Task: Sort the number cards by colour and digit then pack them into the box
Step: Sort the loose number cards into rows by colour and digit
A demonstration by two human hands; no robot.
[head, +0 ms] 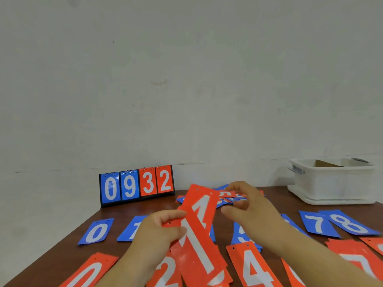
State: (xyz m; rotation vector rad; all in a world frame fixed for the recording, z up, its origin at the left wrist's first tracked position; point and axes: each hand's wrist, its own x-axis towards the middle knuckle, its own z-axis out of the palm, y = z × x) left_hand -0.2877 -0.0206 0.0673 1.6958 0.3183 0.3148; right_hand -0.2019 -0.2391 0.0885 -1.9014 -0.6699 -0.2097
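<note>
Two red 1 cards (199, 245) fan out above the counter (68, 251), pinched at their edge by the curled fingers of your left hand (159, 228). Your right hand (250, 206) reaches to the loose pile of cards (222, 201) behind; whether its fingers grasp one cannot be told. Five blue cards read 0 (96, 232), 1 (132, 228), 5 (241, 235), 7 (317, 224), 8 (348, 222); four red cards read 0 (89, 272), 2 (165, 270), 4 (255, 268), 7 (352, 257). One white box (331, 183) stands far right, one scoreboard (136, 186) far left.
</note>
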